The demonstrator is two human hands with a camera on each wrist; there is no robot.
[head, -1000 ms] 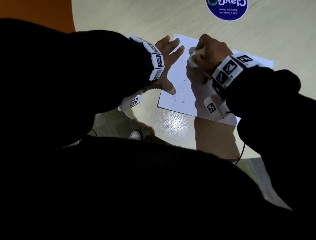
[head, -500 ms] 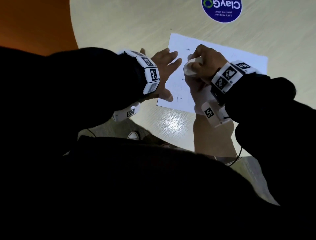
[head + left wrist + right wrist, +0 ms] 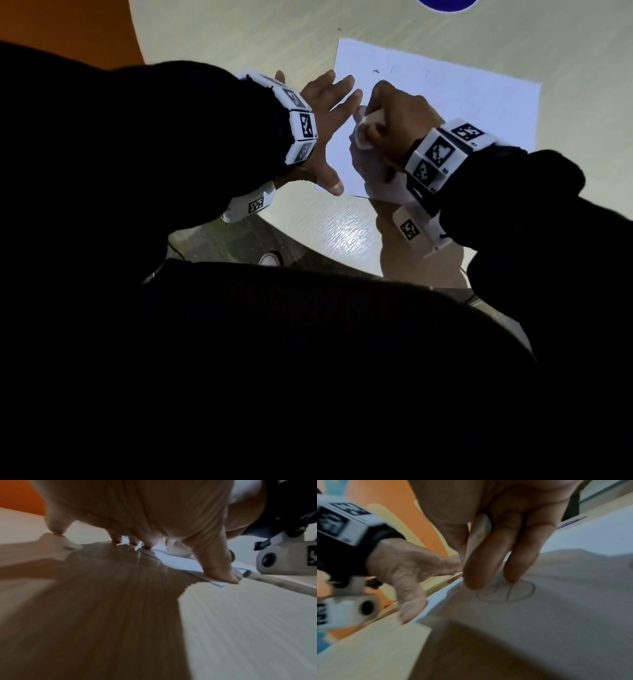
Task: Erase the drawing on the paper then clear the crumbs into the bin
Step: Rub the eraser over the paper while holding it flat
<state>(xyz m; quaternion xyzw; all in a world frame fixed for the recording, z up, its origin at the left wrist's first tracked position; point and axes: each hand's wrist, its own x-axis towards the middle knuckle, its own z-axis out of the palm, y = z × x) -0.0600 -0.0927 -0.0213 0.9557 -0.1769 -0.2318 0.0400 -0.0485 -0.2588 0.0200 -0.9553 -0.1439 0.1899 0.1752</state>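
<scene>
A white sheet of paper (image 3: 462, 102) lies on the light wooden table (image 3: 342, 233). My left hand (image 3: 325, 113) is spread flat, its fingertips (image 3: 146, 546) and thumb pressing on the sheet's near-left corner. My right hand (image 3: 394, 120) grips a white eraser (image 3: 364, 132) and holds it down on the paper beside the left fingers. In the right wrist view the eraser (image 3: 477, 534) sits between thumb and fingers above a pencilled circle drawing (image 3: 505, 592). A small dark crumb (image 3: 376, 71) lies on the far part of the sheet.
A round blue sticker (image 3: 445, 5) sits on the table at the far edge of the head view. The table's curved near edge (image 3: 308, 246) runs just below the hands, with floor and a shoe (image 3: 270, 258) beyond it. An orange surface (image 3: 68, 31) lies to the left.
My right hand with the eraser has slid toward me and left across the paper, closer to the left hand. The left hand stays pressed on the corner.
</scene>
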